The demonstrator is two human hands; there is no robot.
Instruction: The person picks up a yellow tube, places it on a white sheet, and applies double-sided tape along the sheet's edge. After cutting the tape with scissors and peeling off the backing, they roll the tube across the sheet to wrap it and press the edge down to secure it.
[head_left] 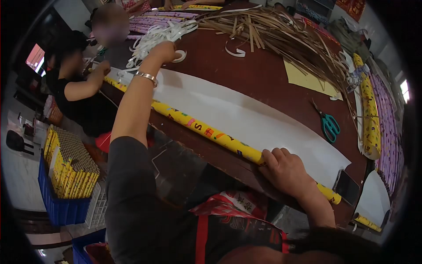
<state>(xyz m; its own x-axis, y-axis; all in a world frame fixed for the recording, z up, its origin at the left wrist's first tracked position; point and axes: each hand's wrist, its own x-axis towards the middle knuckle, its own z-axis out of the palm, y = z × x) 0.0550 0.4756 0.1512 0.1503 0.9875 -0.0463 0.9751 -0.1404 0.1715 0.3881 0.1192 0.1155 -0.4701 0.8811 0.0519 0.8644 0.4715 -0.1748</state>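
Note:
A long yellow printed paper roll (pixel 206 132) lies along the near edge of the dark red table (pixel 259 75), on the border of a long white paper sheet (pixel 246 116). My right hand (pixel 285 170) is curled over the roll near its right end, holding it down. My left hand (pixel 163 50), a metal bracelet on its wrist, is stretched far across the table. It is closed at a tangle of white strips (pixel 154 37), beside a white coiled strip (pixel 179 56).
Teal scissors (pixel 329 125), a yellow sheet (pixel 307 79) and a heap of thin bamboo slats (pixel 281 31) lie further back. Finished yellow rolls (pixel 370 119) and purple ones (pixel 389 132) sit right, a phone (pixel 347 187) near the edge. A seated co-worker (pixel 79 90) works left; a blue crate (pixel 61 207) holds rolls.

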